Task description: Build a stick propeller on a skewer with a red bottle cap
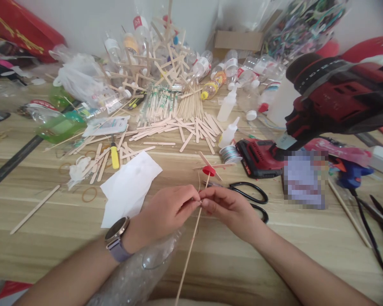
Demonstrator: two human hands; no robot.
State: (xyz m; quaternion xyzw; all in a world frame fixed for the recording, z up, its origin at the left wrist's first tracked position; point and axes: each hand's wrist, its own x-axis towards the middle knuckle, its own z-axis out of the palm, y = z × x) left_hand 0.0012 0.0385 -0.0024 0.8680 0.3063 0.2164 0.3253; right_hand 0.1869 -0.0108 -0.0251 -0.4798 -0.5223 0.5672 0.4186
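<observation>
Nearest to the camera, a thin wooden skewer (191, 244) slanted toward the person's body, perhaps so that its far end, with the red bottle cap (208, 171) and crossed craft sticks (206, 160), pointed away and free; the left hand (174, 207) and the right hand (231, 210) met just below this cap, thumb and forefinger of each pinched closed on the skewer, probably to steady it; whether they gripped also something finer, I cannot tell. Black-handled scissors (249, 184) lay beside the right hand, maybe for easy reach.
</observation>
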